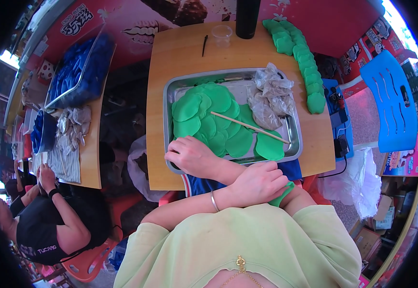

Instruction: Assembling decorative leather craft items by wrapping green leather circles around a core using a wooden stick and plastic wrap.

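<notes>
My forearms cross in front of my chest. My left hand [259,183] lies over my right forearm, its fingers curled, with a green petal-shaped piece [282,194] showing beneath it. At the near left rim of the metal tray [294,149], my right hand [190,152] rests beside the heap of green petal-shaped pieces [206,110]. Its fingers are bent together, and anything under them is hidden. A thin wooden stick [250,127] slants over the pieces toward the right rim. Clear plastic bags with greyish contents [271,93] lie in the tray's far right corner.
A row of overlapping green pieces [307,67] runs along the table's [185,53] right side. At the back stand a clear cup [222,36] and a black cylinder [247,19]. A blue chair [391,103] is to the right. A person [60,221] sits at another table on the left.
</notes>
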